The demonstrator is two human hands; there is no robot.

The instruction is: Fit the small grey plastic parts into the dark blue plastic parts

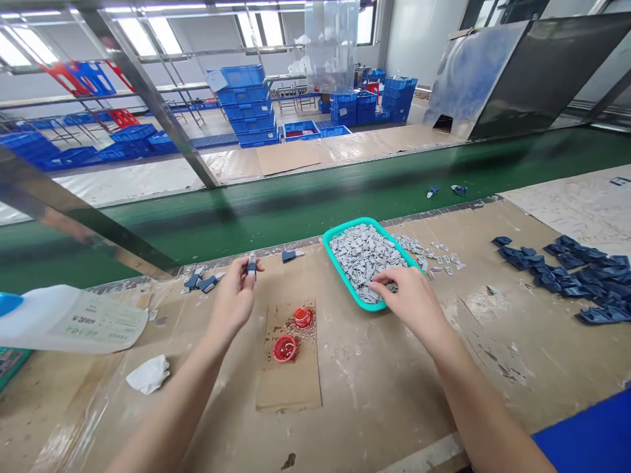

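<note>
On a tabletop point(369, 394), the left hand point(233, 290) pinches a dark part point(252, 266) at eleven o'clock; the right hand point(409, 290), grip unclear, dips into a tray point(372, 307) seemingly placed handily at one.

dark piece point(252, 267) partly hidden in left hand point(236, 292), bottle point(93, 322) cut off left, forearms point(192, 387) cropped below

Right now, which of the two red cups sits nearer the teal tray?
The red cup farther from the wearer. It sits up and to the right of the other cup, closer to the teal tray.
</note>
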